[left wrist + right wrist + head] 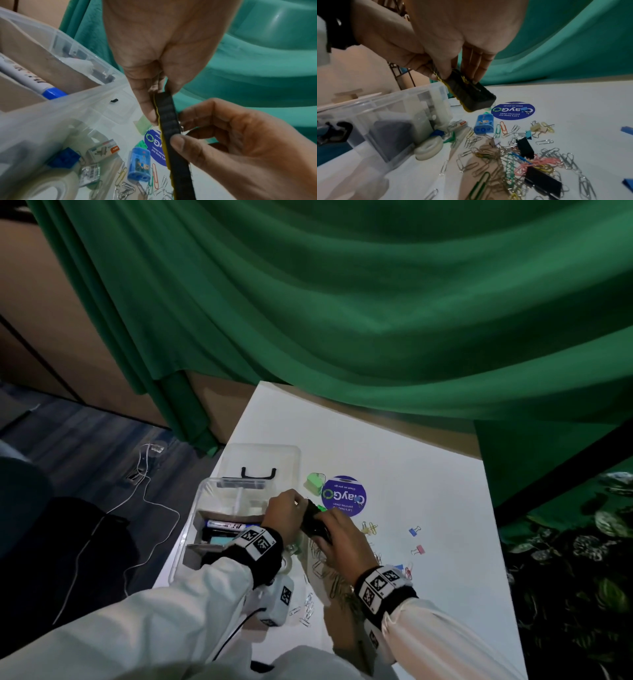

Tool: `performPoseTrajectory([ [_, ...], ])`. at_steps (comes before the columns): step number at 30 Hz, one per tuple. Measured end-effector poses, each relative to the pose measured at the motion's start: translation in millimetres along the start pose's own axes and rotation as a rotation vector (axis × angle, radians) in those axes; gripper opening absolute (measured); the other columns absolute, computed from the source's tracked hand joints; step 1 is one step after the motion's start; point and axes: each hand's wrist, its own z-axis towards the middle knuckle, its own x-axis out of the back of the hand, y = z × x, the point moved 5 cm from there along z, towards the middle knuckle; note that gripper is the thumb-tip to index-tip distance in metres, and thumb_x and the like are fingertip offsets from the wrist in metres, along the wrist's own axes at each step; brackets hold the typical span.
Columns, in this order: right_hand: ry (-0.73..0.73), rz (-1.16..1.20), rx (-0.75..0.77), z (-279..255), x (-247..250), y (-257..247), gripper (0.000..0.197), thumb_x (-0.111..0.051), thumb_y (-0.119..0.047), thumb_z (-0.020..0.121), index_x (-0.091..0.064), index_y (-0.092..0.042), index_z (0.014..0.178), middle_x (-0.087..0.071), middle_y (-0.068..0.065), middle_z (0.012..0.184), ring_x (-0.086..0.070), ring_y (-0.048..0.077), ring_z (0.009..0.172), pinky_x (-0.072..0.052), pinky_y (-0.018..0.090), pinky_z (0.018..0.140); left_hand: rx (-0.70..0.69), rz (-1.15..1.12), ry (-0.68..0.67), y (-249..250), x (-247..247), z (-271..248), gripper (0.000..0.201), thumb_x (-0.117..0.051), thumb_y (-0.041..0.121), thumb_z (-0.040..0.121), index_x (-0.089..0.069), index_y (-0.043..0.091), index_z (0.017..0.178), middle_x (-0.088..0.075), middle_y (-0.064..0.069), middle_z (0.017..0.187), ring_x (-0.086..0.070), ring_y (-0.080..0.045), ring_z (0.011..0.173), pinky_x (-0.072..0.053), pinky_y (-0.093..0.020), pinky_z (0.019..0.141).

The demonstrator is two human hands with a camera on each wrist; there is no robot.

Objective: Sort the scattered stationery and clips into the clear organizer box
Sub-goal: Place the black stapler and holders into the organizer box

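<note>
Centre frame: left hand [286, 517] and right hand [337, 537] both pinch a black eraser block [313, 523], fingers closed on its ends. It is held just right of the clear organizer box [191, 529], probably for dropping in.

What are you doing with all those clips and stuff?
A person is tidying stationery into a clear organizer box. Right now both hands, left hand and right hand, hold a black and yellow eraser block above the table. A marker is already in the box. Lots of paper clips and a blue sharpener lie outside it.
</note>
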Motion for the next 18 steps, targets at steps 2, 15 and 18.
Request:
performPoseTrajectory([
  [2, 0.002, -0.006, -0.019, 0, 1, 1, 0.028, -0.062, -0.02, 0.092, -0.054, -0.018, 0.119, -0.055, -0.001, 0.115, -0.056, 0.015, 0.096, -0.053, 0.029, 0.077, 0.019, -0.014, 0.008, -2, 1, 3, 0.02, -0.052, 0.026, 0.093, -0.065, 0.011, 0.096, -0.069, -0.009, 0.103, -0.062, -0.027, 0.097, -0.047, -0.031, 0.082],
  [15, -0.194, -0.054, -0.248, -30, -5, 44, 0.009, -0.055, -0.019, 0.092, -0.053, -0.028, 0.092, -0.059, -0.008, 0.093, -0.057, 0.013, 0.079, -0.034, 0.013, 0.061, 0.043, -0.011, -0.011, 2, -1, -1, 0.022, -0.047, 0.026, 0.096, -0.06, 0.011, 0.104, -0.067, -0.016, 0.105, -0.063, -0.031, 0.094, -0.052, -0.034, 0.083],
  [18, -0.036, 0.07, -0.255, -19, 3, 35, 0.012, -0.059, -0.032, 0.094, -0.053, -0.025, 0.102, -0.059, -0.009, 0.091, -0.057, 0.008, 0.076, -0.04, 0.015, 0.062, 0.023, -0.001, -0.019, 1, -5, -5, 0.022, -0.047, 0.027, 0.095, -0.06, 0.011, 0.103, -0.067, -0.017, 0.105, -0.061, -0.033, 0.095, -0.048, -0.033, 0.08],
])
